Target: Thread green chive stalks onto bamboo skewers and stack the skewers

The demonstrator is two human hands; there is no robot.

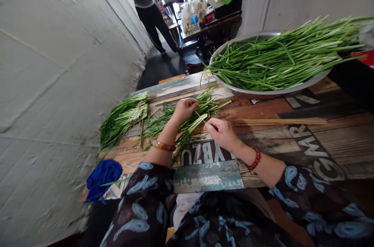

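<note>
A thin bamboo skewer (200, 115) runs between my two hands, just above the table. My left hand (187, 109) pinches its far end over loose green chives (163, 119). Closed fingers of my right hand (220, 130) grip the near end, beside the pale cut stems of a small chive bunch (198, 123). Whether the skewer passes through any stem is too small to tell. Further left lies a neat stack of chives (124, 119), its white ends lined up, with thin sticks across it. Several bare skewers (277, 121) lie right of my right hand.
A wide metal basin (269, 92) heaped with long chives (286, 58) stands at the back right. A blue cloth (103, 179) lies at the table's left corner, near the wall (49, 83). Beyond, a person (146, 1) stands near a cluttered table (210, 29).
</note>
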